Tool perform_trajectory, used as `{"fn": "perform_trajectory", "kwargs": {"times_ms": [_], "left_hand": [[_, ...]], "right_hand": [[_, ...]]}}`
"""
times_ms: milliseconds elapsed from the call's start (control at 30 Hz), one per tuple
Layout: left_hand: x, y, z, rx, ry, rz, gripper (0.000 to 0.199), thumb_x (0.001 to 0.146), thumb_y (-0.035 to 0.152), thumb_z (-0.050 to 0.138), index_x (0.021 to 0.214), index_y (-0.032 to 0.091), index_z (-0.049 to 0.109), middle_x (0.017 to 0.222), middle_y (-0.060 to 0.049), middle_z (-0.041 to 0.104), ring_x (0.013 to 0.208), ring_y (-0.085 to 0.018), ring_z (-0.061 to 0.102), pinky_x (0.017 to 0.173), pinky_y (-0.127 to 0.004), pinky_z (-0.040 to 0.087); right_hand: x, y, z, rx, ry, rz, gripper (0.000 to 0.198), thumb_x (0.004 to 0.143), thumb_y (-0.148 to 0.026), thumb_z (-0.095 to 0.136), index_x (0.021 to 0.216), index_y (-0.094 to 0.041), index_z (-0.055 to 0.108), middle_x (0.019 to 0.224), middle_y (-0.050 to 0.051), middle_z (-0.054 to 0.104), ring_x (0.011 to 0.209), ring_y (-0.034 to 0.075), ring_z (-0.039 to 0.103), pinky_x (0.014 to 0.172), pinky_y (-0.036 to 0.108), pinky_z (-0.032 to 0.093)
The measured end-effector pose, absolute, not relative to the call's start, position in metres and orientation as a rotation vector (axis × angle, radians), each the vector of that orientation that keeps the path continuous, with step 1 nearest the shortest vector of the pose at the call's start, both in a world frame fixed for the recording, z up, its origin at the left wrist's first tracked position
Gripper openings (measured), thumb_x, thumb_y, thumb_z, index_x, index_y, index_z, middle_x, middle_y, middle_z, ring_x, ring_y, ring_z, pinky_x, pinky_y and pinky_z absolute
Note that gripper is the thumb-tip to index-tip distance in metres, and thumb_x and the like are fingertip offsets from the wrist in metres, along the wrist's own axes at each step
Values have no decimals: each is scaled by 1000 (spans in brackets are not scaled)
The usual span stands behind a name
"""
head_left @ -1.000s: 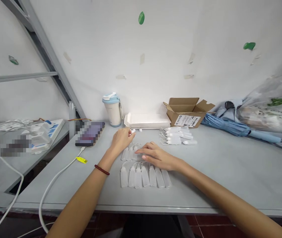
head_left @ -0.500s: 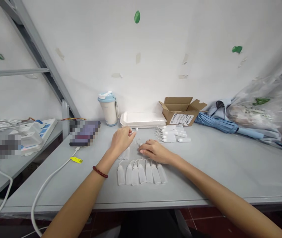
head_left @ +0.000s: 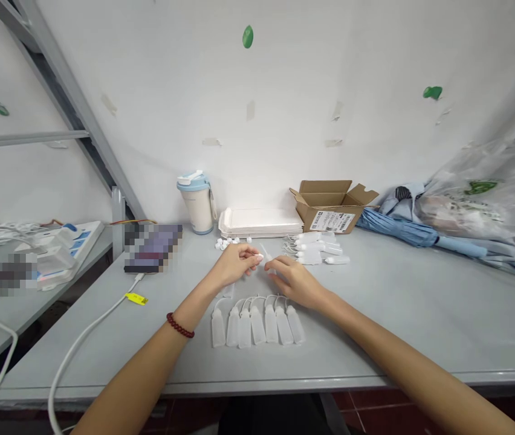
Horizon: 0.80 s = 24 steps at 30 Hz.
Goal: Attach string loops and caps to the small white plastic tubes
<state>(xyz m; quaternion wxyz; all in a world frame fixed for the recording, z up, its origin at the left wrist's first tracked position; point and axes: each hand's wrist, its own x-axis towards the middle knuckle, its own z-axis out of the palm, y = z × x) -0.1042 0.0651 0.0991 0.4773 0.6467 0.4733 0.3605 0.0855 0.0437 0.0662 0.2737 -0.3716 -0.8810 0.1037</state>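
Over the middle of the table, my left hand (head_left: 239, 264) pinches a small white cap (head_left: 260, 256) between thumb and fingertips. My right hand (head_left: 297, 283) is close by on the right, its fingers closed on a thin translucent tube (head_left: 265, 249) that points up toward the cap; its lower end is hidden by the fingers. In front of both hands lies a row of several translucent squeeze bottles (head_left: 257, 324) with curved thin spouts. Another bottle (head_left: 229, 290) is partly covered by my left hand. Loose white caps (head_left: 222, 244) lie behind my left hand.
Several capped bottles (head_left: 314, 249) lie at the back, before an open cardboard box (head_left: 335, 220). White trays (head_left: 260, 222) are stacked beside a cup (head_left: 197, 205). A phone (head_left: 154, 248) on a cable is at left; a blue umbrella (head_left: 398, 228) and plastic bags (head_left: 466, 205) are at right.
My left hand has come away from the loose caps, rightward and nearer to me, with a cap. My right hand has lifted the tube slightly, and the two hands are closer together.
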Motion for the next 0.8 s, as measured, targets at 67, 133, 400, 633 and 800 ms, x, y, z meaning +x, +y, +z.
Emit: {"fn": "perform_trajectory", "kwargs": {"times_ms": [67, 133, 400, 633, 800], "left_hand": [[-103, 65, 98, 1559, 1137, 902, 24, 68, 29, 66, 84, 12, 62, 68, -2, 63, 57, -11, 55, 52, -23, 46], [-103, 65, 97, 1546, 1124, 930, 25, 67, 28, 65, 87, 13, 62, 73, -4, 64, 62, -13, 58, 53, -24, 47], [-99, 62, 101, 1630, 1040, 924, 27, 69, 31, 62, 89, 13, 61, 84, -7, 66, 75, -16, 60, 58, -25, 48], [-101, 59, 106, 1659, 1055, 924, 29, 72, 36, 62, 90, 13, 61, 81, -6, 65, 74, -16, 60, 61, -27, 49], [-100, 58, 108, 1670, 1039, 898, 25, 72, 33, 63, 85, 12, 62, 79, -5, 65, 69, -15, 59, 63, -28, 50]], "right_hand": [[85, 43, 65, -958, -2384, 258, 24, 85, -9, 45, 104, -18, 57, 101, 11, 60, 91, 20, 55, 78, 34, 46], [85, 44, 65, -928, -2389, 222, 25, 85, -8, 45, 104, -18, 56, 101, 11, 59, 92, 21, 55, 78, 34, 47], [89, 43, 69, -963, -2392, 173, 29, 82, -4, 39, 100, -18, 57, 101, 10, 57, 79, 17, 55, 70, 29, 45], [93, 44, 74, -913, -2365, 132, 30, 82, -4, 37, 97, -19, 58, 111, 14, 55, 93, 22, 48, 80, 37, 42], [91, 39, 81, -915, -2134, 569, 25, 90, -15, 34, 91, -20, 58, 92, 7, 60, 77, 17, 49, 71, 31, 40]]}}
